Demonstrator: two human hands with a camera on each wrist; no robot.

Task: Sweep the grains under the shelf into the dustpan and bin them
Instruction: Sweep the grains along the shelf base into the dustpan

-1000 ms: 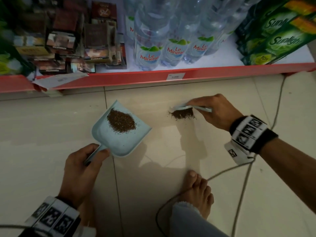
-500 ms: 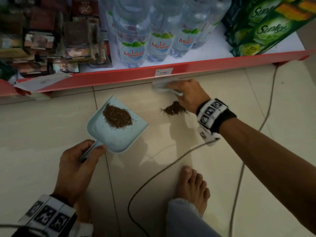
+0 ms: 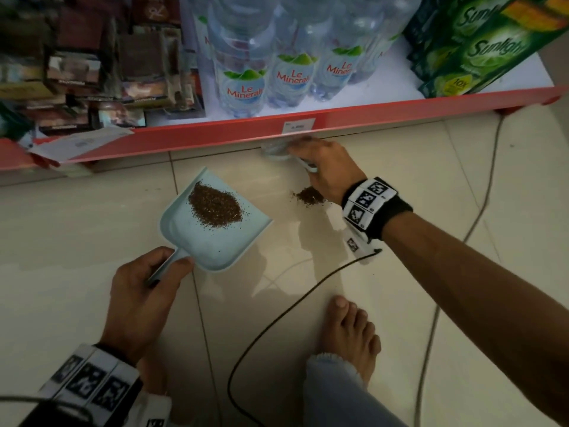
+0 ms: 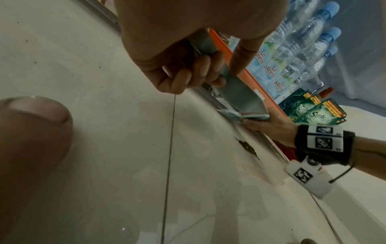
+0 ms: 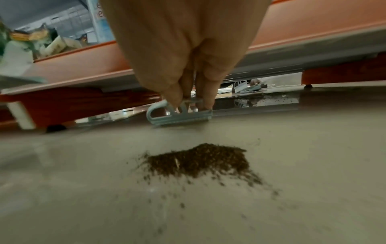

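Grains [image 5: 200, 161] lie loose and light on the floor near the shelf [image 3: 215, 134], so I keep my right hand [image 3: 331, 171] gripping the brush [image 5: 179, 115] low, left hand [image 3: 144, 300] clasping the dustpan [image 3: 212, 223] handle.

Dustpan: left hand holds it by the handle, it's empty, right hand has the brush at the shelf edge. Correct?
Not empty. In the head view the dustpan already holds a pile of brown grains. The rest stands: the left hand grips its handle, and the right hand holds the brush at the shelf edge.
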